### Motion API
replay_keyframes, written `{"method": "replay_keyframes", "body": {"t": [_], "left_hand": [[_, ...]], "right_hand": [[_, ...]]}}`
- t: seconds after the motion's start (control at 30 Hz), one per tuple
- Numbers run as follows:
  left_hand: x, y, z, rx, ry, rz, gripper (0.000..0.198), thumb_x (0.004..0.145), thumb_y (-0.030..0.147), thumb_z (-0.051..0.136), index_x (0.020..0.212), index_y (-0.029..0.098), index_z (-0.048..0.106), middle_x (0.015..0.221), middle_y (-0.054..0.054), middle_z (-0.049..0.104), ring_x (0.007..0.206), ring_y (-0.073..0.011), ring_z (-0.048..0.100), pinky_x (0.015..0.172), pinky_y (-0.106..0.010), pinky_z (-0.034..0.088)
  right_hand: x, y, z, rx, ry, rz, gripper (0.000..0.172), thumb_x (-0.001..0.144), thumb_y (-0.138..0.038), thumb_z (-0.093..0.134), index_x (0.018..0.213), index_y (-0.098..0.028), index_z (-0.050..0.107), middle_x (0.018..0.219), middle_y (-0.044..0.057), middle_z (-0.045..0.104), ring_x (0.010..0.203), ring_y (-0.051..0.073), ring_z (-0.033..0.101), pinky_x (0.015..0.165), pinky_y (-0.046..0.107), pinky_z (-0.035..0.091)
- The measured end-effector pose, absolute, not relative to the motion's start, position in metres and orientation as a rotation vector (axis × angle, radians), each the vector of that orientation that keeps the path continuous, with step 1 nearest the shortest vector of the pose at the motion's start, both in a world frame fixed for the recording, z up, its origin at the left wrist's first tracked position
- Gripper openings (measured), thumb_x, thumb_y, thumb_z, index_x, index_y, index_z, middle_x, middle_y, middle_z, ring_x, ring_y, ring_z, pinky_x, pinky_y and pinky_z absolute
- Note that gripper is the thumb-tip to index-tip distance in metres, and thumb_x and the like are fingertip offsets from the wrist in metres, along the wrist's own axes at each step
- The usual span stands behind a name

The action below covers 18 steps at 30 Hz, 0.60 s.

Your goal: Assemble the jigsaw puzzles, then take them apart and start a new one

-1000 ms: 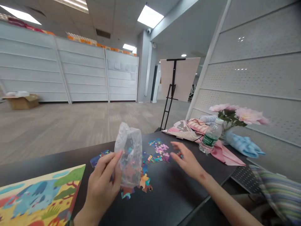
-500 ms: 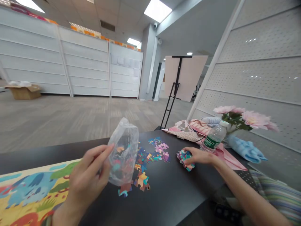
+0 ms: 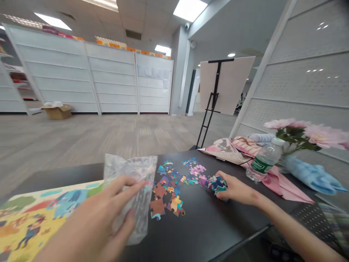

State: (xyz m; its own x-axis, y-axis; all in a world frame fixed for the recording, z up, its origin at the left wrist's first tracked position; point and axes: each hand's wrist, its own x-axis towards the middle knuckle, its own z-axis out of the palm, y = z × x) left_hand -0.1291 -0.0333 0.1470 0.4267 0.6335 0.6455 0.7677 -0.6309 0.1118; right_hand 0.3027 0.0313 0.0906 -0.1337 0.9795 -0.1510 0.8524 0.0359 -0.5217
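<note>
My left hand (image 3: pixel 109 211) pinches a clear, crinkled plastic bag (image 3: pixel 141 214) that hangs over the black table. To the right of the bag, loose jigsaw pieces (image 3: pixel 170 189) are spread in blue, brown, purple and orange. My right hand (image 3: pixel 233 187) has its fingers closed around a clump of jigsaw pieces (image 3: pixel 216 183) at the right edge of that spread, low over the table. A yellow picture board (image 3: pixel 29 222) with animals and figures lies at left, partly covered by my left hand and forearm.
A water bottle (image 3: pixel 264 160) with a green label stands beyond my right hand. Folded pink cloths (image 3: pixel 234 151), a blue rolled towel (image 3: pixel 313 174) and pink flowers (image 3: pixel 324 134) sit around it. The black table (image 3: pixel 201 222) ends at lower right.
The bag has tilted and flattened, and the pieces seen through it before no longer show. More loose pieces lie uncovered beside it. My right hand still grips its clump. The view has turned left.
</note>
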Motion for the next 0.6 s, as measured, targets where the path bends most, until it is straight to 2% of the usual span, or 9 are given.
{"method": "replay_keyframes", "body": {"t": [0.1, 0.17, 0.27, 0.33, 0.43, 0.5, 0.6], "left_hand": [[-0.105, -0.038, 0.154, -2.758, -1.321, -0.801, 0.040, 0.093, 0.022, 0.045, 0.127, 0.029, 0.064, 0.111, -0.005, 0.068, 0.079, -0.0193, 0.069, 0.073, -0.029, 0.056], [-0.088, -0.041, 0.154, -2.824, -1.457, -0.696, 0.040, 0.093, 0.018, 0.043, 0.125, 0.028, 0.063, 0.114, -0.006, 0.065, 0.086, -0.0209, 0.068, 0.080, -0.033, 0.056], [-0.065, -0.051, 0.144, -2.870, -1.504, -0.649, 0.044, 0.090, 0.014, 0.042, 0.129, 0.026, 0.059, 0.118, -0.008, 0.062, 0.087, -0.0230, 0.068, 0.077, -0.036, 0.057], [-0.055, -0.058, 0.133, -2.869, -1.482, -0.736, 0.050, 0.089, 0.013, 0.041, 0.136, 0.023, 0.054, 0.123, -0.011, 0.060, 0.091, -0.0250, 0.069, 0.075, -0.037, 0.058], [-0.050, -0.068, 0.118, -2.818, -1.489, -0.968, 0.058, 0.089, 0.010, 0.039, 0.145, 0.021, 0.046, 0.130, -0.014, 0.057, 0.101, -0.0253, 0.068, 0.080, -0.036, 0.058], [-0.052, -0.071, 0.112, -2.733, -1.520, -1.160, 0.059, 0.090, 0.009, 0.038, 0.148, 0.022, 0.044, 0.133, -0.014, 0.055, 0.103, -0.0236, 0.068, 0.083, -0.035, 0.058], [-0.058, -0.071, 0.108, -2.627, -1.453, -1.423, 0.062, 0.091, 0.008, 0.039, 0.151, 0.025, 0.041, 0.134, -0.013, 0.055, 0.110, -0.0231, 0.065, 0.089, -0.034, 0.057]], "right_hand": [[0.267, 0.017, 0.099, -1.776, -2.079, 0.667, 0.040, 0.067, -0.030, 0.075, 0.102, -0.022, 0.055, 0.087, 0.001, 0.067, 0.081, 0.022, 0.062, 0.069, 0.029, 0.045], [0.236, 0.004, 0.109, -1.584, -1.977, 0.935, 0.046, 0.069, -0.033, 0.077, 0.107, -0.021, 0.054, 0.091, 0.002, 0.067, 0.083, 0.021, 0.063, 0.069, 0.029, 0.048], [0.187, -0.015, 0.121, -1.153, -1.739, 1.586, 0.050, 0.070, -0.035, 0.080, 0.109, -0.019, 0.054, 0.089, 0.000, 0.068, 0.075, 0.017, 0.064, 0.065, 0.028, 0.050], [0.159, -0.022, 0.122, -0.953, -1.602, 1.789, 0.039, 0.067, -0.029, 0.081, 0.097, -0.017, 0.058, 0.075, -0.003, 0.065, 0.065, 0.012, 0.059, 0.063, 0.024, 0.048], [0.129, -0.026, 0.114, -0.822, -1.426, 1.903, 0.024, 0.064, -0.023, 0.078, 0.078, -0.015, 0.061, 0.063, -0.004, 0.062, 0.057, 0.009, 0.052, 0.059, 0.022, 0.045], [0.117, -0.027, 0.106, -0.805, -1.285, 1.971, 0.023, 0.063, -0.022, 0.078, 0.078, -0.015, 0.062, 0.063, -0.003, 0.063, 0.056, 0.009, 0.053, 0.059, 0.022, 0.044], [0.102, -0.029, 0.099, -0.797, -1.110, 2.066, 0.033, 0.061, -0.021, 0.079, 0.090, -0.016, 0.065, 0.071, -0.003, 0.065, 0.060, 0.010, 0.058, 0.064, 0.023, 0.046]]}}
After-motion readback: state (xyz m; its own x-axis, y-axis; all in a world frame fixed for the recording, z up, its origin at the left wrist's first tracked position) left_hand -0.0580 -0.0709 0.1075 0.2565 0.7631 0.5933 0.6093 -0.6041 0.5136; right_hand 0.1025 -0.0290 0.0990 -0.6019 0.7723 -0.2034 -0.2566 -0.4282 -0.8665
